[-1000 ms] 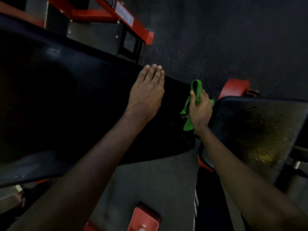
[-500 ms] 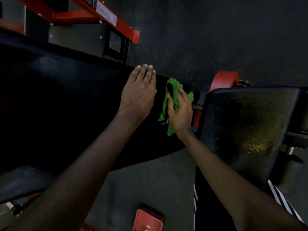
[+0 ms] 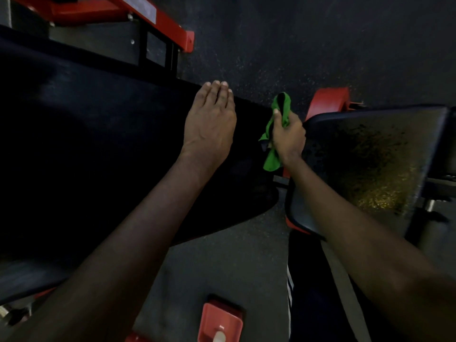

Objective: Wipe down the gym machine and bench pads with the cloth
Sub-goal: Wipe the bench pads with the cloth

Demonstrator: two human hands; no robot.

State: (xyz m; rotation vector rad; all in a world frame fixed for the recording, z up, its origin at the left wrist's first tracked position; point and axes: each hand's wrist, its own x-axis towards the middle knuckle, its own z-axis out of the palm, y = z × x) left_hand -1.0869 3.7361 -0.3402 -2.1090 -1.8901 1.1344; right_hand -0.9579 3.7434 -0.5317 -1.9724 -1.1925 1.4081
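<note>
A long black bench pad [image 3: 86, 134] runs from the left to the middle of the head view. My left hand [image 3: 209, 127] lies flat on it near its right end, fingers straight and together. My right hand [image 3: 287, 135] grips a bunched green cloth [image 3: 280, 112] at the pad's right end, in the gap before a second black seat pad [image 3: 375, 154]. Part of the cloth hangs below my fist. The seat pad carries a worn, yellowish speckled patch.
The red steel frame [image 3: 153, 18] of the machine crosses the top left. A red frame end [image 3: 328, 99] shows behind the seat pad and a red foot [image 3: 219, 322] lies on the dark speckled rubber floor [image 3: 296, 45] below. My dark striped trouser leg is at bottom right.
My right hand slid the cloth left onto the pad's end, then back right into the gap between the pads. My left hand stayed flat on the pad.
</note>
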